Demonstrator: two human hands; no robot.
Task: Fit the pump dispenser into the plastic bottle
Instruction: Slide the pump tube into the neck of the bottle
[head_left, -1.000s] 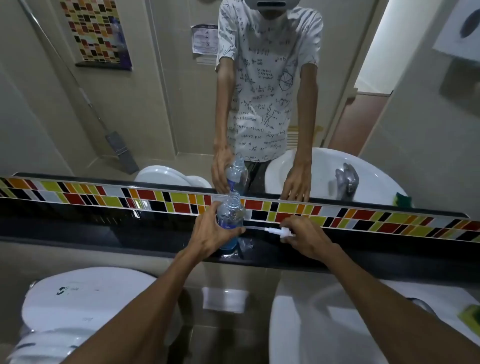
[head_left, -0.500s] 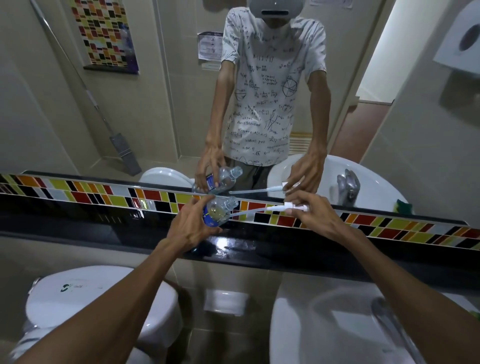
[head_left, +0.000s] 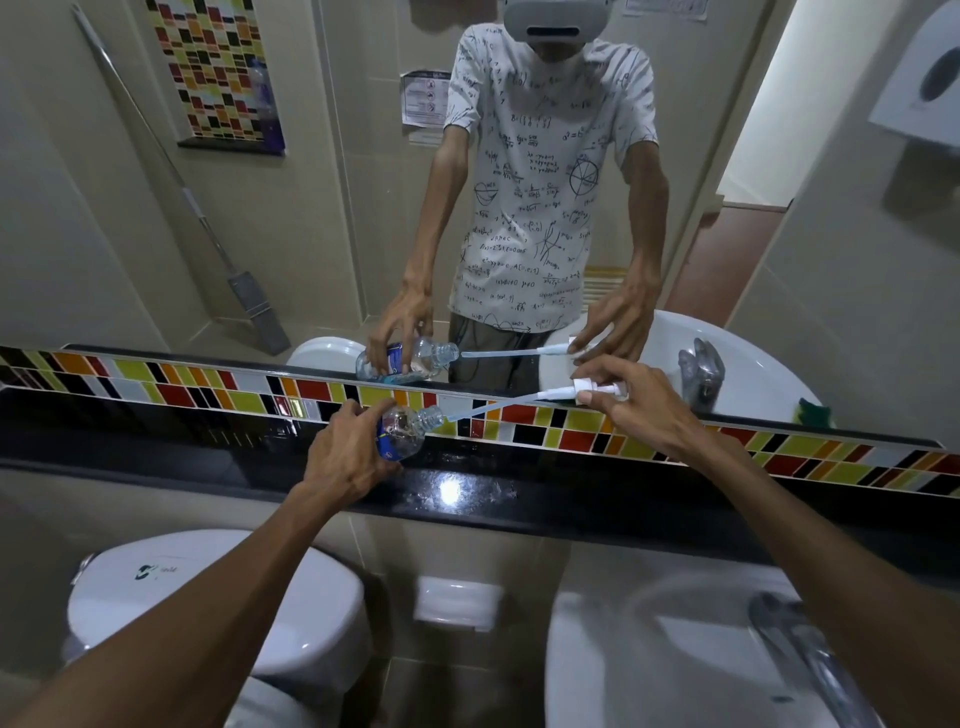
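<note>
My left hand (head_left: 345, 457) grips a small clear plastic bottle (head_left: 405, 434) with a blue label, tilted on its side above the black ledge, its open neck facing right. My right hand (head_left: 636, 405) pinches the white pump dispenser (head_left: 587, 391) by its head. The pump's long thin tube slants down to the left, and its tip sits just outside the bottle's mouth. A mirror behind repeats both hands and both objects.
A glossy black ledge (head_left: 467, 493) runs under a band of coloured tiles (head_left: 571, 426). A white sink (head_left: 649, 654) with a chrome tap (head_left: 810, 660) lies at lower right, a white toilet cistern (head_left: 208, 603) at lower left. The mirror (head_left: 311, 208) fills the wall ahead.
The bottle was lifted off the ledge and tipped sideways. My right hand picked the pump up from the ledge and brought its tube tip toward the bottle's mouth.
</note>
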